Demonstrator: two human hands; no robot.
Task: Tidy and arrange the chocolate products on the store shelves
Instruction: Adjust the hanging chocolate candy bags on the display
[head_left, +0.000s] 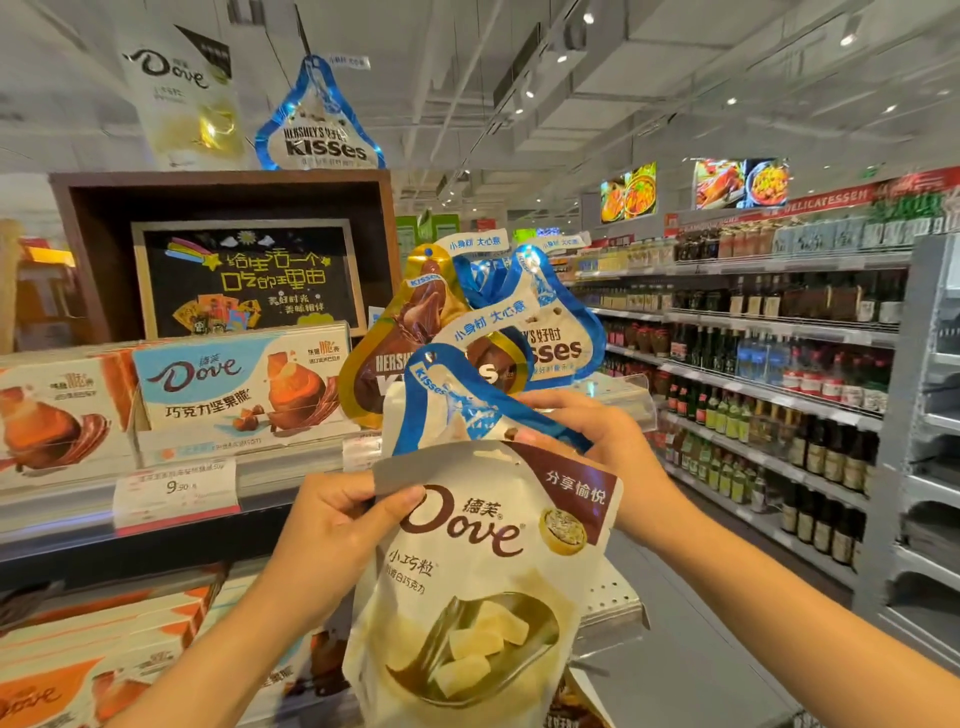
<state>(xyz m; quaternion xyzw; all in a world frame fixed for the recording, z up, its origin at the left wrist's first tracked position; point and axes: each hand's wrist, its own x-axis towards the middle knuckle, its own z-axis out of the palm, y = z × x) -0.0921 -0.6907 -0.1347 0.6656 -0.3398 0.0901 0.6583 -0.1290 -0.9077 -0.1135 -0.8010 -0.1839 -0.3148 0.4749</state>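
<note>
A: Both hands are occupied. The left hand is pinched on the upper left edge of a white Dove pouch, thumb on the front. The right hand is curled round a blue Kisses bag, held just above and behind the pouch.

B: Location of the goods noted?

A: Pouch and blue bag are held in the air in front of the shelf, not yet placed. More Kisses bags are seen right behind: a gold Kisses bag and another blue-and-white Kisses bag, overlapped and tilted. Whether they are hung or propped cannot be told. Dove nut-crisp boxes are lined up on the shelf to the left, with a price tag below them.

B: Risks?

A: The pouch is held only by its top edge, so slippage is judged likely if the pinch is loosened while attention is given to the other bag. The Kisses cluster looks loosely stacked; it could be knocked over if the held bag is pushed in. Mixed brands could also be misfiled, Dove ending up among Kisses.
</note>
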